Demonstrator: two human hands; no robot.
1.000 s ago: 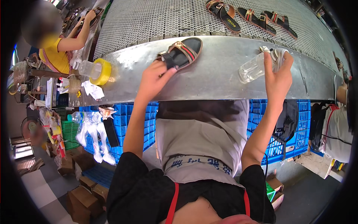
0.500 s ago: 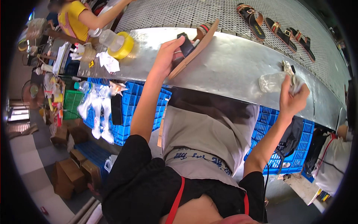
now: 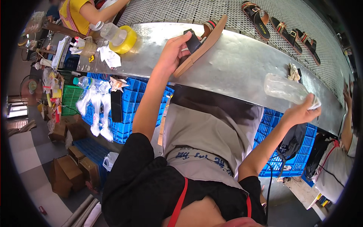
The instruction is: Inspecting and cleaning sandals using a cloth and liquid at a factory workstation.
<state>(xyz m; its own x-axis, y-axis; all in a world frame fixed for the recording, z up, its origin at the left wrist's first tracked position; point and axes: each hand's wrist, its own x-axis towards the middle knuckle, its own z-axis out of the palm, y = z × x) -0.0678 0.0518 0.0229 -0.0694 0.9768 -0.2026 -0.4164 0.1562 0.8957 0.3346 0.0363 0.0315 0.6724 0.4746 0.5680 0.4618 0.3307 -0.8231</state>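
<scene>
My left hand (image 3: 174, 51) is closed round a sandal (image 3: 202, 47) tilted up on its side over the metal bench edge. The sandal has a tan sole, a black strap and a striped strap. At the right end of the bench, my right hand (image 3: 300, 111) is closed at the neck of a clear plastic bottle (image 3: 285, 87). A white piece of cloth or paper (image 3: 315, 102) shows at those fingertips. Just beyond the bottle sits a crumpled beige rag (image 3: 293, 72) against a small dark object, partly hidden.
Several similar sandals, one a black sandal (image 3: 261, 26), lie on the mesh conveyor (image 3: 170, 11). Left on the metal bench (image 3: 234, 60) are a yellow tape roll (image 3: 128, 41) and white tissue (image 3: 109, 57). Blue crates (image 3: 140, 108) stand below. A co-worker (image 3: 81, 13) is at far left, another at far right.
My right hand has moved down and slightly right, and the bottle now stretches toward its fingers. The sandal in my left hand has shifted slightly up and right.
</scene>
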